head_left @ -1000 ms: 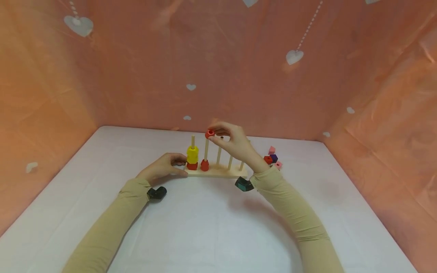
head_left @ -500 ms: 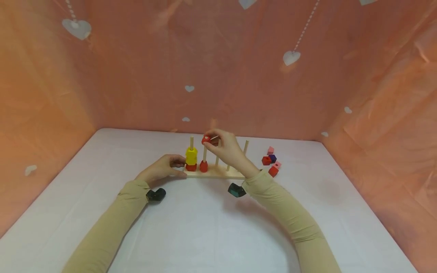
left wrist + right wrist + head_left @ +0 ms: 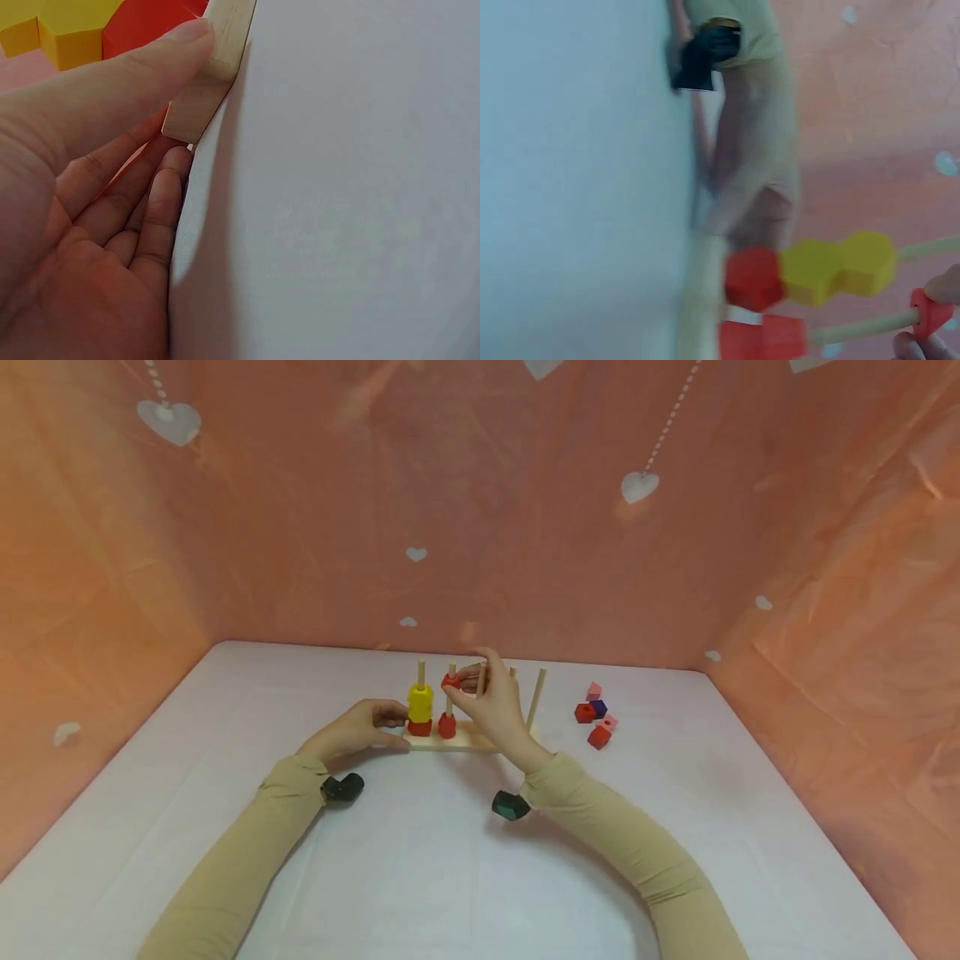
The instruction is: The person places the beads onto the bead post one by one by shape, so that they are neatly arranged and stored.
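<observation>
In the head view a wooden peg stand [image 3: 431, 743] with several upright pegs stands mid-table. My left hand [image 3: 351, 729] holds its left end, thumb [image 3: 161, 64] along the front edge and fingers round the end. Yellow beads [image 3: 421, 703] sit above a red bead [image 3: 420, 728] on the leftmost peg. My right hand [image 3: 501, 710] pinches another red bead [image 3: 450, 682] between thumb and fingertips. That bead is threaded on the second peg, a little below its tip, as the right wrist view also shows. Lower on this peg sit red beads [image 3: 765, 339] at the base.
Loose beads lie right of the stand: red [image 3: 599, 737], purple [image 3: 598, 708] and pink [image 3: 594, 691] ones among them. A pinkish-orange cloth [image 3: 525, 527] with heart shapes encloses the white table [image 3: 420, 860]. Black wrist cameras [image 3: 511, 806] jut inward from both sleeves.
My right hand has come down with the red bead, which has gone from the second peg's tip to just below it. My left hand stays at the stand's end.
</observation>
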`<state>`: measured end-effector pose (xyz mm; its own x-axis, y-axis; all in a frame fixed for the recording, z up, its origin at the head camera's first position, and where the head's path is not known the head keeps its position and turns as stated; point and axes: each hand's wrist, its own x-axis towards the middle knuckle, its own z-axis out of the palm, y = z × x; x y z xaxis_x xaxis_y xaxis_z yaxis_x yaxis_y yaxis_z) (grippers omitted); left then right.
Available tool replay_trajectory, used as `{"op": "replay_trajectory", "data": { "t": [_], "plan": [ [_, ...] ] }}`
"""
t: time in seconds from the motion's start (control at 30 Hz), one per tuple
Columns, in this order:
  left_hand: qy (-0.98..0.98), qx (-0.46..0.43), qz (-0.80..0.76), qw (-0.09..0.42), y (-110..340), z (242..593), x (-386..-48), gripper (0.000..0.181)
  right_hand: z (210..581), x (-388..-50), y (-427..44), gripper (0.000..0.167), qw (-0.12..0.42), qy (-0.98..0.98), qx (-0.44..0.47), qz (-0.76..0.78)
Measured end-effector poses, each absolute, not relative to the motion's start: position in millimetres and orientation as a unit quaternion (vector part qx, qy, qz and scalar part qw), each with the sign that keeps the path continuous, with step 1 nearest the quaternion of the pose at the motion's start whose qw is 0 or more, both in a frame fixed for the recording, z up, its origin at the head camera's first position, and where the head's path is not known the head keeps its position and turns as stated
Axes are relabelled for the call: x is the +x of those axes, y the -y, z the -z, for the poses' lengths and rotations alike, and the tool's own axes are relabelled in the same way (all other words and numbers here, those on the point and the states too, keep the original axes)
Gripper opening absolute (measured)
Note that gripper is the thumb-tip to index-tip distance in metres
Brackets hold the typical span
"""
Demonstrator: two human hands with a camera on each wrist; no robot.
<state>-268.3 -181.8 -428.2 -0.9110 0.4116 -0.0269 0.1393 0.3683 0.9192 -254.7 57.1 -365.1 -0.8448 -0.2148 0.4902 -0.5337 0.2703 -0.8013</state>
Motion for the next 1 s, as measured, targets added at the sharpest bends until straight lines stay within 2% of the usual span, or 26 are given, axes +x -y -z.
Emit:
{"op": "replay_trajectory", "data": {
  "t": [0.13,0.33,0.5,0.67,1.0],
  "plan": [
    [-0.822,0.17,-0.529,0.123,182,428,-268,0.056,378,-254,-56,0.058,0.104,0.783,0.205,-0.578],
    [-0.821,0.172,-0.53,0.125,182,429,-268,0.056,396,-255,-57,0.054,0.026,0.797,0.182,-0.576],
    [-0.821,0.164,-0.532,0.128,182,428,-267,0.056,397,-255,-60,0.051,0.0,0.794,0.187,-0.579],
    [-0.818,0.16,-0.536,0.133,182,427,-265,0.057,391,-246,-69,0.055,0.019,0.806,0.217,-0.551],
    [-0.823,0.163,-0.528,0.131,183,426,-266,0.059,352,-215,-103,0.077,0.105,0.8,0.31,-0.503]
  ]
}}
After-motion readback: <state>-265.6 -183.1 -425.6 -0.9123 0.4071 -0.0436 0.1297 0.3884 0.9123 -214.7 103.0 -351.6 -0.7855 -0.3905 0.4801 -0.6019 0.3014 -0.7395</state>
